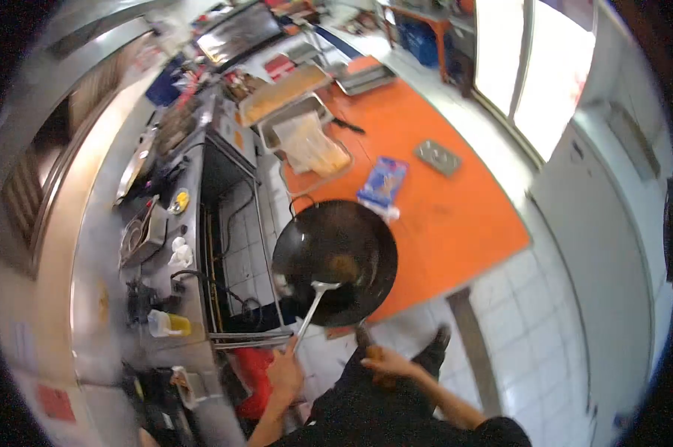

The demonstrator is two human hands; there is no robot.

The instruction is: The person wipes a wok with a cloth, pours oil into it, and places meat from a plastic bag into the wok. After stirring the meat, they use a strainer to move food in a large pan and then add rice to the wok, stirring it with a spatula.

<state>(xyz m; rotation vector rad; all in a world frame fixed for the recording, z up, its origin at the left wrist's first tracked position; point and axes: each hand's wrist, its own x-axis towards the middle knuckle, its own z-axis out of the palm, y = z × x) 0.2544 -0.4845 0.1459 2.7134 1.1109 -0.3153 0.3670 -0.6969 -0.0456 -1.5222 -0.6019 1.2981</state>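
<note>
A large black wok (362, 231) is in front of me, its near side toward my body and its far side overlapping the orange tabletop (455, 238) in view. My right hand (387, 363) is closed around the wok's brown handle (364, 335). My left hand (284, 372) grips the shaft of a metal spatula (312, 313). The spatula's flat head reaches inside the wok, near a small brownish patch on its bottom. Blur hides whether that patch is food or residue. A loop handle (301, 205) sticks out from the wok's far side.
On the orange table lie a blue packet (383, 181), a grey metal lid (437, 157), a black-handled knife (349, 126) and metal trays (295, 89). Left is a steel cooking counter (195, 298) holding a container of yellow liquid (169, 323). A white cabinet (589, 238) stands right.
</note>
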